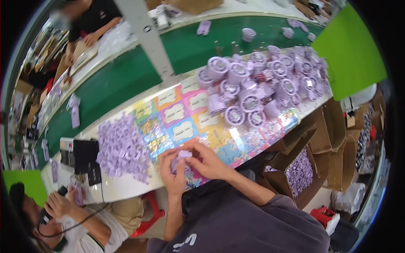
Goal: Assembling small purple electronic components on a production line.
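Observation:
Close to the table's near edge, my left hand (172, 170) and my right hand (207, 161) meet around a small lilac plastic part (184, 154). Fingers of both are closed on it and cover much of its shape. Beneath them lies a colourful patterned sheet (219, 137) on the table. A heap of small lilac plastic pieces (122, 147) spreads to the left of my hands. Beyond my right hand, a large pile of round lilac housings (249, 101) is stacked, with thin wires showing among them.
A green conveyor belt (126, 90) runs behind the table, carrying scattered lilac parts. A metal post (145, 38) rises at its edge. Open cardboard boxes (329, 135) stand at right, one holding lilac pieces (300, 173). A co-worker (88, 227) sits at left; another person (97, 21) works across the belt.

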Demonstrator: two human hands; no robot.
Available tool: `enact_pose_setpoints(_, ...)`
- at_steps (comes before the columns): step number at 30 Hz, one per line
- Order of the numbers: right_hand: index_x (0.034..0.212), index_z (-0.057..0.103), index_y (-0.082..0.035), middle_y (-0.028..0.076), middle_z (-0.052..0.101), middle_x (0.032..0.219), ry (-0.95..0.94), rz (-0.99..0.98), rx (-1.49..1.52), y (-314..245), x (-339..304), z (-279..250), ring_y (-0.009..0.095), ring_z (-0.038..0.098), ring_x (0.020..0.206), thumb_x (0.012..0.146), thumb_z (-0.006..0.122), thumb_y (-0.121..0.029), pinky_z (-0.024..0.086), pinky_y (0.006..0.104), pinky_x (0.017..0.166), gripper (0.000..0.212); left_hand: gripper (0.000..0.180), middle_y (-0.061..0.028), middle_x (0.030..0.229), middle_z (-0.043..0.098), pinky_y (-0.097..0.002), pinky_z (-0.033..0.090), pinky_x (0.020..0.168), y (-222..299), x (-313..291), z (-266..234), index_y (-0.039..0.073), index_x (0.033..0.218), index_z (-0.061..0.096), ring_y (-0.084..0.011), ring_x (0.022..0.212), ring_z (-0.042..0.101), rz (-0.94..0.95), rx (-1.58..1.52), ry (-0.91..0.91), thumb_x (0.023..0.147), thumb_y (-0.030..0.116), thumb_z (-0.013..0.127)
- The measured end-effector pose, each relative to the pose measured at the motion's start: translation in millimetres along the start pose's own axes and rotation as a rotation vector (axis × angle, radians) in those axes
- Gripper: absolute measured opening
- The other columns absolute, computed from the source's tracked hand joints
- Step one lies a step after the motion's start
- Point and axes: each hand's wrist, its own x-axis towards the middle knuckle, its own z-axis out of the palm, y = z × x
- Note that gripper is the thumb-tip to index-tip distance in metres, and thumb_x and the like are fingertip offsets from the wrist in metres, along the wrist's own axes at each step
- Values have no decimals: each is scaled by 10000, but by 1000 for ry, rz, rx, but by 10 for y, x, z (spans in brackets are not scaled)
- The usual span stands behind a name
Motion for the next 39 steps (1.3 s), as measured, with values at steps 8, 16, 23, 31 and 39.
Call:
enact_pose_setpoints(8,1219,622,-18,27,659,1011,-40,51,75,-27,-33,-225,72,589,833,960,632,-44,488,243,714,260,40,-83,1027,600,-288,459,862,-68,-6,173,-24,901,587,-147,948,570,-113,-331,-2,929,-2,607)
enact_pose_setpoints(16,1193,648,-14,-2,640,946,61,58,37,-62,33,-384,44,567,806,944,674,-82,463,225,713,260,83,-81,1002,618,-284,455,841,12,360,221,-33,955,633,-149,927,579,-138,-440,-207,915,39,644)
enact_pose_setpoints(23,1070,636,16,46,644,755,328,0,-138,195,67,-632,89,582,644,940,643,-108,478,257,603,179,82,-119,989,651,-287,526,748,-134,473,276,-25,966,678,-193,835,646,-1,95,-174,889,-2,664)
enact_pose_setpoints(31,963,657,-13,130,656,825,282,-90,-450,141,70,-498,266,659,707,928,657,-191,520,369,648,181,71,-107,955,657,-297,502,775,-96,455,333,-32,916,670,-209,871,639,-14,66,-150,899,37,671)
enact_pose_setpoints(39,961,656,-15,132,659,837,280,-148,-541,134,58,-497,283,658,721,931,656,-187,521,383,660,174,70,-106,954,655,-289,506,756,-89,455,321,-33,917,670,-199,855,637,-5,68,-153,896,34,670)
